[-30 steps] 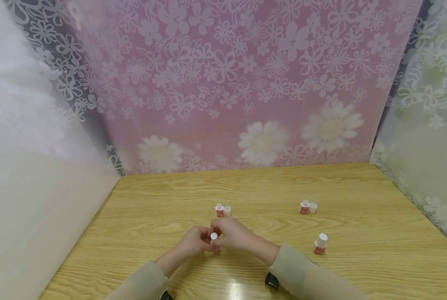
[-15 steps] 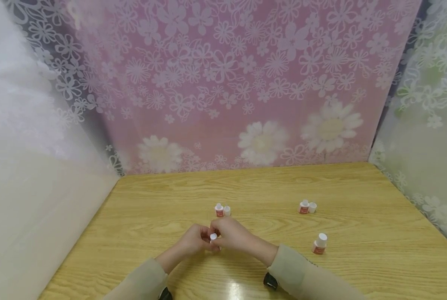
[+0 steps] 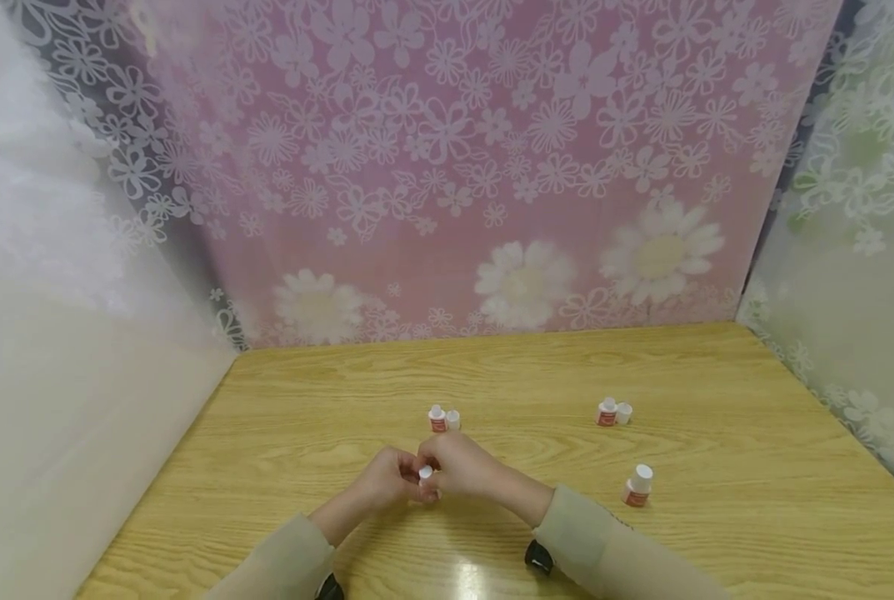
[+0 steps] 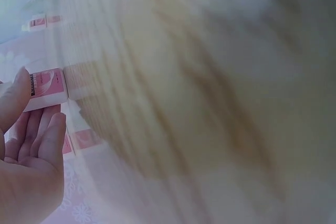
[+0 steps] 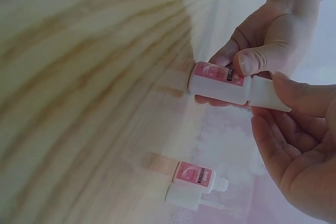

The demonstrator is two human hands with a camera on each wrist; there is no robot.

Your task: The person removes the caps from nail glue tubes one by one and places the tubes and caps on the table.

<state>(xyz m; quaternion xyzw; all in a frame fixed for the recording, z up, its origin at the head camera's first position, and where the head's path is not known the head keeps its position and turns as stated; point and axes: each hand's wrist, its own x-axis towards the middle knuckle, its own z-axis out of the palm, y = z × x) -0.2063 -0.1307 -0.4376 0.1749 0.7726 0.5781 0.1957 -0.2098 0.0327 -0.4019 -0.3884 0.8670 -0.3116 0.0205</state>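
A small white bottle (image 5: 218,85) with a pink label stands on the wooden table, its white cap (image 5: 268,95) on top. My left hand (image 3: 382,481) grips the bottle's body, thumb across the label in the right wrist view. From the other side my right hand (image 3: 465,471) pinches the cap between thumb and fingers. Both hands hide most of the bottle in the head view. Just beyond them sits a second bottle (image 3: 437,420) with its cap off and a white nozzle showing. Its loose cap (image 5: 184,196), with a thin stem, lies right beside it.
At the back right, another uncapped bottle (image 3: 606,412) has its cap (image 3: 623,412) next to it. Nearer on the right stands a capped bottle (image 3: 637,485). Flowered pink sheeting (image 3: 417,208) closes off the table's far edge, with pale sheets at both sides.
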